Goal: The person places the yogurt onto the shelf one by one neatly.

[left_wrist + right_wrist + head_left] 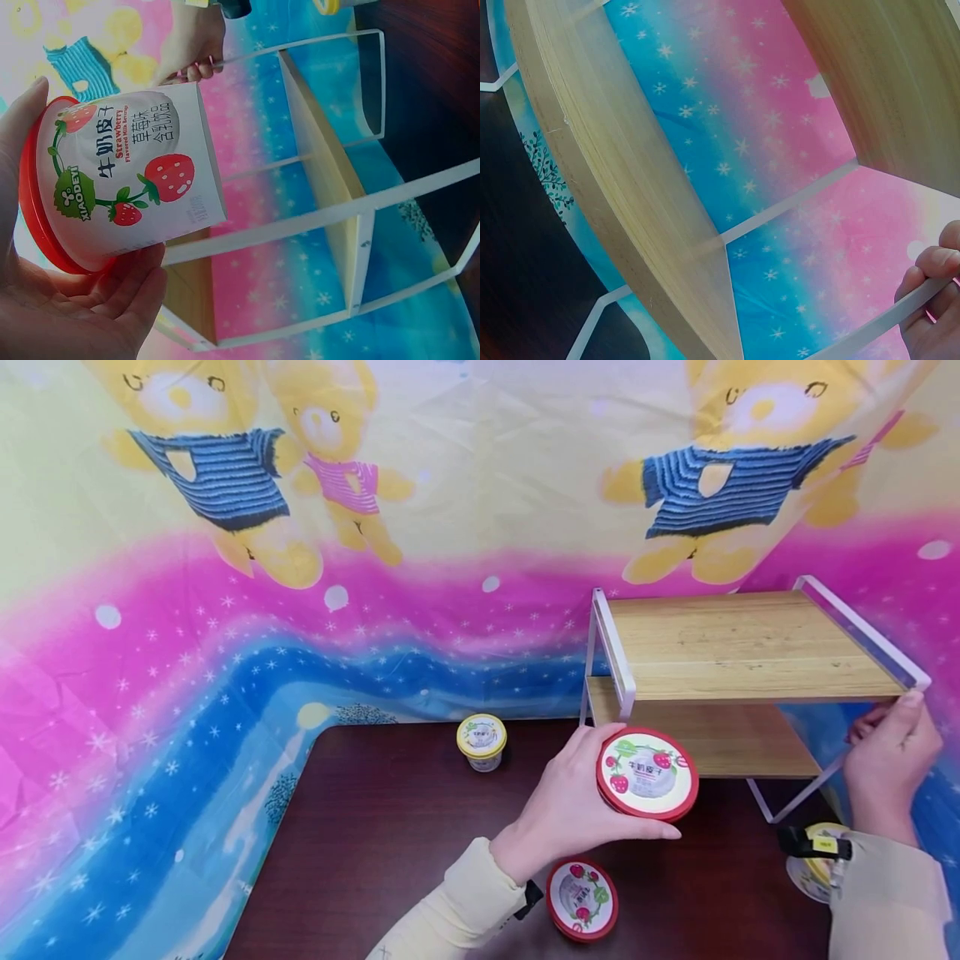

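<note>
My left hand (573, 797) grips a strawberry milk beverage cup (127, 172) with a red lid, held up in front of the shelf's left part. In the left wrist view the thumb and fingers wrap the lid end. My right hand (892, 752) holds the white metal frame of a two-tier wooden shelf (757, 643) at its front right corner. In the right wrist view its fingers (937, 262) curl round the frame bar. Another red-lidded cup (582, 900) stands on the dark table below my left wrist.
A yellow-lidded cup (482, 739) stands at the back of the dark table (390, 827), left of the shelf. Behind my right wrist, another yellow-lidded cup (806, 877) is partly hidden. A bear-patterned cloth (465, 527) hangs behind the table.
</note>
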`<action>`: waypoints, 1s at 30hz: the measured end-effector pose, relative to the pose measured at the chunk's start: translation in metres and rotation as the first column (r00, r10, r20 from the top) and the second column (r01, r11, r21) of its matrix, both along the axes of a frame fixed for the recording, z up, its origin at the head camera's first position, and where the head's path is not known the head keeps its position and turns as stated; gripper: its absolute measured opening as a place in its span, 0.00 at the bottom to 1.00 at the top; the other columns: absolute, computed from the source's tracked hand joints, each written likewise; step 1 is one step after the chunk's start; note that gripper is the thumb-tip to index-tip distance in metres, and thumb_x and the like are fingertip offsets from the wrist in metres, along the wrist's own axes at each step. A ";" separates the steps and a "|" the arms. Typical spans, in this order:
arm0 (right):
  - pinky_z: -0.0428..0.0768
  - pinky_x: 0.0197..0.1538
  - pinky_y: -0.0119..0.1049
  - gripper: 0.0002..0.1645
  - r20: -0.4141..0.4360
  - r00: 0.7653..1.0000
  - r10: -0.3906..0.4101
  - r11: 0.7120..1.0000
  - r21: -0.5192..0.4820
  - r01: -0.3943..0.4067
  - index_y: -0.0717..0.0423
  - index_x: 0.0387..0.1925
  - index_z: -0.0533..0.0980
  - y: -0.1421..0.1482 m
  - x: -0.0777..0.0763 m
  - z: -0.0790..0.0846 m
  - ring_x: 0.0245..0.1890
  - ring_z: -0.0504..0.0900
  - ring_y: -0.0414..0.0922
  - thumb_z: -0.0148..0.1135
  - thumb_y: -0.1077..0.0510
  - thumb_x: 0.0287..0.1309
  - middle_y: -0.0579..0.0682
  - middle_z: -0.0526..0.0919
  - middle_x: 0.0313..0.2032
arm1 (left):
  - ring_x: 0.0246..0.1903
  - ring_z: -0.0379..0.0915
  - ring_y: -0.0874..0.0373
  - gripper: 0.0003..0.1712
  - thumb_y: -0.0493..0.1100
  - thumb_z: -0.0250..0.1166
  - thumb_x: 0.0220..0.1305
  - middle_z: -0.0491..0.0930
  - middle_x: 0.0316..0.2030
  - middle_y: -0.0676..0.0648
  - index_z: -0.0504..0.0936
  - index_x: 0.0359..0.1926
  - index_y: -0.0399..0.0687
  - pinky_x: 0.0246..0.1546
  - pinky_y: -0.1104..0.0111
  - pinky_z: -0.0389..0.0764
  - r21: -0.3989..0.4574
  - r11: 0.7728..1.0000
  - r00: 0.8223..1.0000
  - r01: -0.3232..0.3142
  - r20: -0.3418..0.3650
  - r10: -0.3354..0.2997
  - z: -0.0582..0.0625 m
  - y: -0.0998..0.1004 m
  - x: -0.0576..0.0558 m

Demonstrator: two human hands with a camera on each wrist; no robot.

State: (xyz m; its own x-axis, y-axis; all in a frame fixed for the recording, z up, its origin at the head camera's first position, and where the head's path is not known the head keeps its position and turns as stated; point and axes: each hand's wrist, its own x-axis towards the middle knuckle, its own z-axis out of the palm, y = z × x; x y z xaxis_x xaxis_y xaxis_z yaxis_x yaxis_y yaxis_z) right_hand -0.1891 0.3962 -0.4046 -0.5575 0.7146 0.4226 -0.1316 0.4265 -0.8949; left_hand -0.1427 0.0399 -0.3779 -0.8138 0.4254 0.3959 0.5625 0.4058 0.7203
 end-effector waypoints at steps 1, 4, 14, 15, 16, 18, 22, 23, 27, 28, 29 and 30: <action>0.61 0.21 0.23 0.26 -0.002 1.000 0.001 1.000 -0.002 -0.001 0.55 0.21 0.65 0.000 0.000 0.000 0.15 0.61 0.38 0.33 0.47 0.73 0.49 0.64 0.18 | 0.45 0.60 0.76 0.57 0.75 0.71 0.29 0.63 0.47 0.67 0.60 0.62 0.65 0.41 0.77 0.73 -0.004 1.000 1.000 0.005 -0.005 -0.005 0.001 0.002 0.000; 0.62 0.21 0.23 0.26 0.001 1.000 -0.003 1.000 0.003 0.003 0.54 0.21 0.65 0.002 0.000 -0.002 0.15 0.62 0.38 0.33 0.46 0.72 0.48 0.64 0.18 | 0.45 0.60 0.76 0.58 0.75 0.71 0.29 0.63 0.48 0.67 0.60 0.62 0.64 0.41 0.77 0.73 -0.017 1.000 1.000 0.019 -0.023 -0.019 0.006 0.008 0.001; 0.63 0.22 0.23 0.26 -0.012 1.000 0.005 1.000 -0.022 -0.005 0.55 0.21 0.64 -0.001 0.000 0.001 0.15 0.62 0.37 0.34 0.48 0.73 0.48 0.64 0.17 | 0.46 0.58 0.78 0.59 0.73 0.73 0.29 0.62 0.48 0.67 0.57 0.64 0.64 0.39 0.82 0.70 -0.088 0.994 0.997 0.071 -0.023 -0.074 0.020 0.025 0.005; 0.63 0.22 0.23 0.26 -0.012 1.000 0.003 1.000 -0.012 -0.003 0.55 0.21 0.64 -0.001 0.001 0.002 0.14 0.62 0.37 0.33 0.48 0.73 0.48 0.64 0.17 | 0.46 0.58 0.78 0.59 0.73 0.73 0.29 0.61 0.48 0.67 0.57 0.64 0.64 0.39 0.82 0.70 -0.096 0.993 0.997 0.071 -0.025 -0.073 0.021 0.026 0.005; 0.63 0.22 0.23 0.26 -0.012 1.000 0.003 1.000 -0.004 -0.003 0.55 0.21 0.64 -0.001 0.001 0.001 0.14 0.62 0.37 0.33 0.48 0.73 0.49 0.64 0.17 | 0.46 0.57 0.78 0.59 0.73 0.72 0.29 0.61 0.49 0.67 0.57 0.64 0.64 0.40 0.83 0.70 -0.104 0.992 0.997 0.069 -0.030 -0.073 0.023 0.028 0.005; 0.62 0.23 0.23 0.25 -0.004 1.000 0.002 1.000 0.012 -0.002 0.55 0.21 0.64 -0.002 0.001 0.001 0.15 0.61 0.38 0.32 0.49 0.73 0.49 0.63 0.17 | 0.46 0.56 0.79 0.59 0.73 0.72 0.29 0.61 0.49 0.67 0.57 0.64 0.64 0.40 0.83 0.70 -0.118 0.991 0.997 0.066 -0.040 -0.072 0.026 0.030 0.005; 0.61 0.23 0.24 0.25 0.004 1.000 0.001 1.000 0.013 -0.001 0.54 0.22 0.64 -0.001 0.001 0.000 0.16 0.61 0.38 0.32 0.47 0.73 0.49 0.63 0.18 | 0.47 0.53 0.80 0.58 0.73 0.72 0.31 0.60 0.49 0.67 0.56 0.64 0.66 0.40 0.83 0.69 -0.124 0.989 0.996 0.077 -0.024 -0.081 0.035 0.034 0.003; 0.62 0.23 0.24 0.25 0.003 1.000 0.002 1.000 0.005 -0.002 0.54 0.22 0.65 0.000 0.001 0.000 0.16 0.61 0.39 0.32 0.47 0.73 0.49 0.63 0.18 | 0.48 0.52 0.81 0.58 0.72 0.72 0.31 0.59 0.50 0.68 0.55 0.65 0.67 0.40 0.83 0.69 -0.128 0.989 0.996 0.080 -0.020 -0.083 0.038 0.035 0.002; 0.63 0.22 0.23 0.26 -0.003 1.000 -0.001 1.000 -0.014 0.000 0.54 0.22 0.66 0.001 0.000 -0.001 0.16 0.62 0.38 0.33 0.45 0.72 0.48 0.64 0.18 | 0.48 0.49 0.81 0.59 0.72 0.72 0.32 0.58 0.51 0.68 0.54 0.65 0.69 0.41 0.84 0.69 -0.141 0.985 0.995 0.096 -0.014 -0.099 0.046 0.041 0.001; 0.63 0.23 0.23 0.26 -0.006 1.000 0.003 1.000 -0.022 -0.003 0.54 0.22 0.66 0.001 0.000 -0.001 0.16 0.62 0.38 0.34 0.45 0.72 0.48 0.64 0.18 | 0.49 0.49 0.82 0.59 0.71 0.72 0.32 0.58 0.51 0.68 0.53 0.65 0.69 0.41 0.84 0.68 -0.144 0.984 0.994 0.102 -0.016 -0.106 0.048 0.042 0.001; 0.63 0.23 0.23 0.26 -0.007 1.000 0.002 1.000 -0.023 -0.002 0.54 0.22 0.66 0.001 0.000 -0.002 0.16 0.62 0.38 0.34 0.45 0.71 0.48 0.64 0.18 | 0.49 0.48 0.82 0.59 0.71 0.72 0.32 0.58 0.51 0.69 0.53 0.66 0.69 0.42 0.84 0.68 -0.150 0.983 0.994 0.105 -0.019 -0.109 0.050 0.044 0.000; 0.63 0.23 0.23 0.26 -0.008 1.000 -0.001 1.000 -0.019 0.001 0.54 0.22 0.66 0.002 -0.001 -0.002 0.16 0.62 0.38 0.34 0.45 0.72 0.48 0.64 0.18 | 0.49 0.48 0.82 0.59 0.71 0.72 0.32 0.57 0.51 0.69 0.53 0.65 0.69 0.42 0.84 0.68 -0.155 0.982 0.994 0.107 -0.022 -0.111 0.051 0.045 0.000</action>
